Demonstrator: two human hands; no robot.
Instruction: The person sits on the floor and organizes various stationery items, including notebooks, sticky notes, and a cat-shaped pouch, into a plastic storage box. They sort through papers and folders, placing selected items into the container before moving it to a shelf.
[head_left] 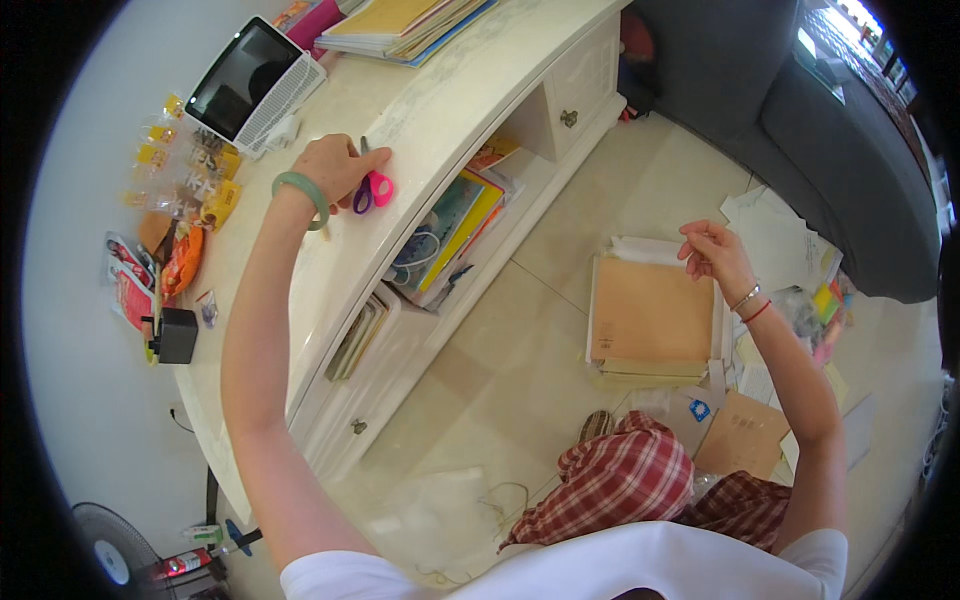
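Observation:
My left hand point(330, 168) reaches over the white cabinet top, its thumb lying across a pair of scissors point(376, 190) with pink and purple handles. The blades show just past the thumb, and the other fingers are mostly hidden beneath the hand, closed about the scissors. My right hand point(710, 252) hovers, loosely curled with fingers apart and nothing in it, above the right edge of a stack of brown-covered notebooks point(652, 308) on the floor.
Along the wall side of the cabinet point(330, 270) stand a screen device point(245, 85), snack packets point(190, 165) and a black box point(177, 336). Papers point(770, 240) and another brown notebook point(742, 435) lie near a dark sofa point(850, 150). A fan point(112, 560) is at lower left.

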